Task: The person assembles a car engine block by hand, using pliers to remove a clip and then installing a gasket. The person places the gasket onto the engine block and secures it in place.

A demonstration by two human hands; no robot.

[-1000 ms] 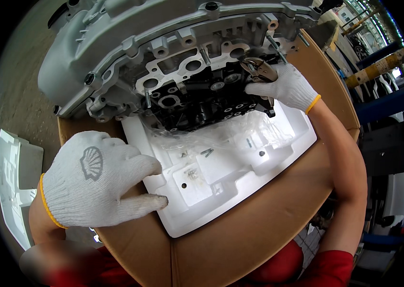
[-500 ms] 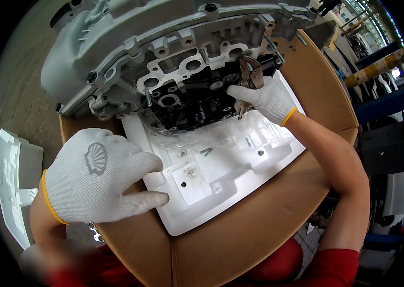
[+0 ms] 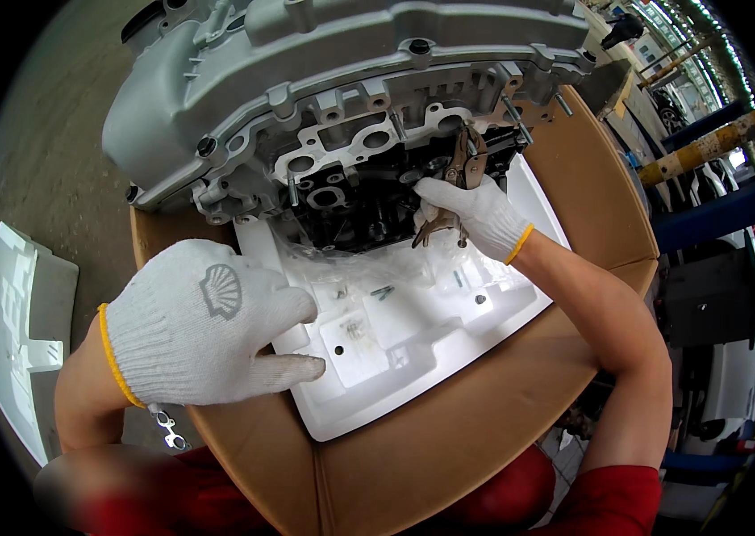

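The right hand (image 3: pixel 474 213) was wrapped around a pair of worn metal locking pliers (image 3: pixel 468 168), fingers curled about the handles and thumb along the left side, and from where I stood it did not look loose. The head of the pliers stuck up out of the fist on its far side, pointing away from the person, while a handle end poked out below the hand at the lower left. That put the tool close against the near face of a big engine (image 3: pixel 342 76), beside the rightmost of the round ports on its pale metal flange (image 3: pixel 377 140); I couldn't tell whether the jaws had hold of anything there. Threaded studs (image 3: pixel 517 121) jutted from the engine just to the right of the pliers. The left hand (image 3: pixel 208 326), in the same kind of white knit glove with a yellow cuff, was well apart from the tool, thumb and fingers spread with a gap between them and nothing held. It was over the near left side of an open cardboard box (image 3: pixel 458 406), its fingertips by the corner of a white foam tray (image 3: pixel 422 362); whether it touched the foam I couldn't see. Clear plastic film (image 3: pixel 395 262) was bunched on the tray under the engine, with a few small metal pins (image 3: pixel 383 293) lying nearer the person. Another white foam piece (image 3: pixel 49 308) was on the floor at the left.
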